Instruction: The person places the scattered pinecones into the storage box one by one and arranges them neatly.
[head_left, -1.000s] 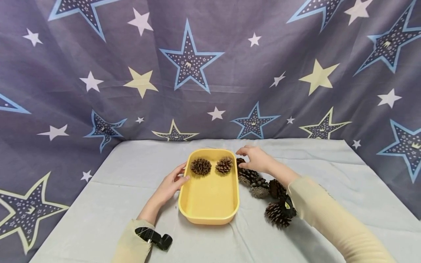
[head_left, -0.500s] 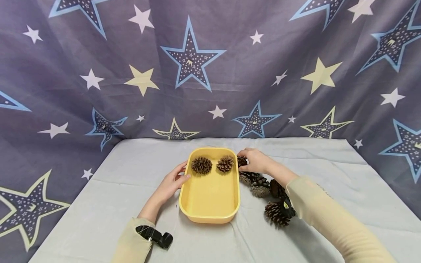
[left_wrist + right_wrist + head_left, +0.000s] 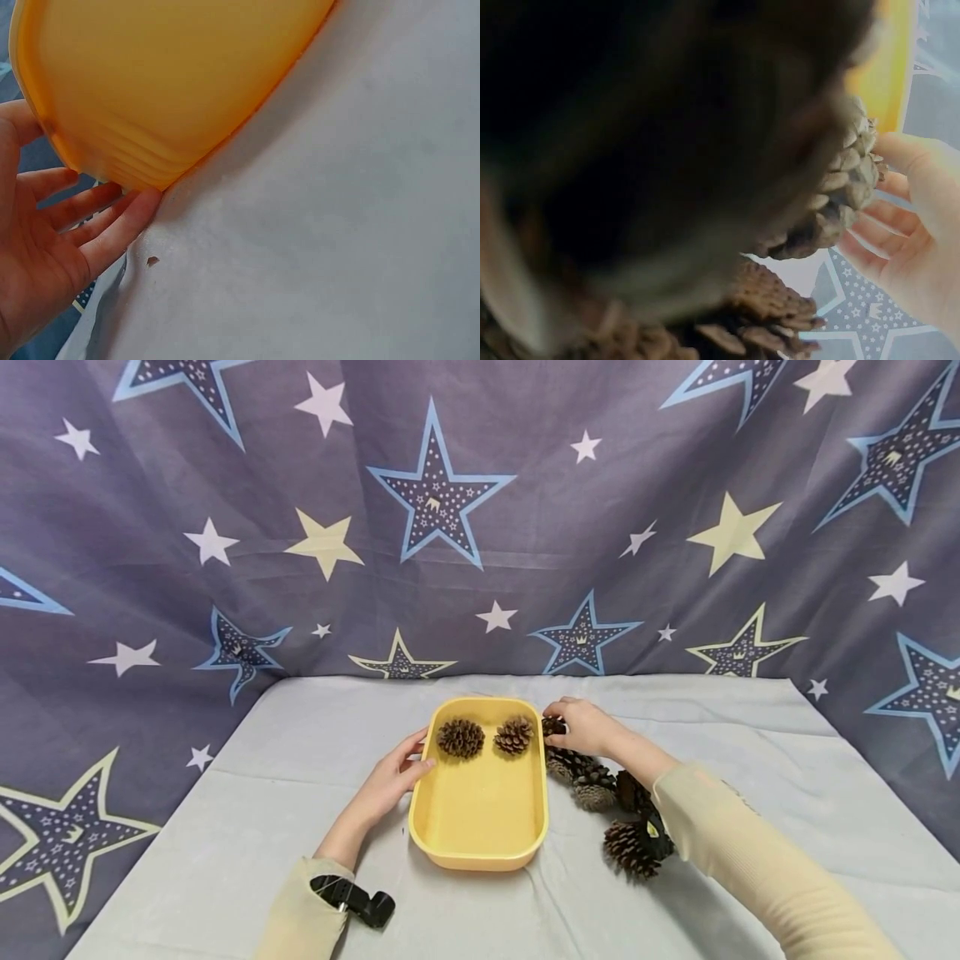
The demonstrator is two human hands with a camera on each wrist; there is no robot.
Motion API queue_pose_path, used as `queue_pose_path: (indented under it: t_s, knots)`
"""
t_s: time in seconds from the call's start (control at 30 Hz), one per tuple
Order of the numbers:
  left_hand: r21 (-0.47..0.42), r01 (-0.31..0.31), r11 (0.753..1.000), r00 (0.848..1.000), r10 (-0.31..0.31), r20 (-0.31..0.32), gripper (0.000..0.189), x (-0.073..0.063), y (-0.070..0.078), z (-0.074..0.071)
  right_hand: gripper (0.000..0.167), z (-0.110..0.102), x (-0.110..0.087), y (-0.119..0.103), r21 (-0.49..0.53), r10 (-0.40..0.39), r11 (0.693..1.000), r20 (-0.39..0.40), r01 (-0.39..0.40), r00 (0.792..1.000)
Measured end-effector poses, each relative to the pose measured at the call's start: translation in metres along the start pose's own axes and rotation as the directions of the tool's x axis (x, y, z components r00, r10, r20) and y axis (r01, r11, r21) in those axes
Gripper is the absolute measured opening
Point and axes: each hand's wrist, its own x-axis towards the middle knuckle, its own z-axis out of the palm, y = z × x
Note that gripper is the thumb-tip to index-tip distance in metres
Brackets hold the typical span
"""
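Note:
A yellow plastic tub [image 3: 480,810] stands in the middle of the head view, with two brown pine cones [image 3: 461,739] lying near its far end. My left hand [image 3: 385,785] holds the tub's left side, thumb over the rim and fingers along the outer wall. Just outside the tub's far right corner, my right hand [image 3: 588,727] grips a pine cone [image 3: 553,727] between thumb and fingers. In the right wrist view that hand [image 3: 922,217] reaches around a grey-brown cone [image 3: 844,184]; a large dark blur hides much of the scene.
Several more pine cones [image 3: 594,789] run in a row down the tub's right side, partly under the right forearm. A light grey cloth [image 3: 247,802] covers the table. Behind it hangs a dark star-patterned curtain [image 3: 540,560]. A black wrist strap device [image 3: 360,902] sits on the left sleeve.
My right hand has lowered slightly onto the pine cone by the tub's corner and its fingers have closed around it. The left hand and the tub stay in place.

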Motion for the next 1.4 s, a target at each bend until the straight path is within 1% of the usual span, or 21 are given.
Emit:
queue_pose_path:
  t_s: [0.13,0.37,0.6,0.73,0.87,1.03,1.13,1.4]
  knots:
    - [-0.001,-0.002,1.0,1.0,0.002,0.005,0.056,0.0,0.0,0.0,0.041,0.0,0.0,0.001,-0.002,0.003,1.0,-0.021,-0.003,1.0]
    - [0.004,0.003,1.0,1.0,-0.003,0.003,0.056,0.0,-0.001,0.001,0.036,0.0,0.0,0.002,0.001,0.014,1.0,-0.03,-0.014,0.999]
    - [0.003,0.006,1.0,1.0,-0.006,0.001,0.056,0.0,-0.001,0.001,0.034,-0.001,-0.002,0.002,-0.014,-0.013,1.0,-0.057,0.013,0.998]
    - [0.005,0.003,1.0,1.0,-0.003,-0.001,0.056,0.0,0.0,0.001,0.034,-0.003,-0.002,0.004,0.002,-0.011,1.0,-0.066,0.012,0.998]
    - [0.007,-0.002,1.0,1.0,0.002,-0.003,0.056,0.0,0.0,0.001,0.035,-0.009,-0.002,0.005,0.013,-0.015,1.0,-0.086,0.016,0.996]
    - [0.001,-0.009,1.0,1.0,0.009,0.001,0.056,0.0,-0.001,0.001,0.034,-0.018,-0.003,0.005,0.005,-0.047,0.999,-0.143,0.048,0.989]
    - [0.003,-0.012,1.0,1.0,0.012,0.001,0.056,0.0,-0.001,0.001,0.034,-0.023,-0.004,0.004,0.014,-0.049,0.999,-0.167,0.053,0.985]
    - [0.004,-0.012,1.0,1.0,0.012,0.0,0.056,0.0,-0.001,0.0,0.036,-0.033,-0.005,0.002,0.034,-0.023,0.999,-0.169,0.029,0.985]
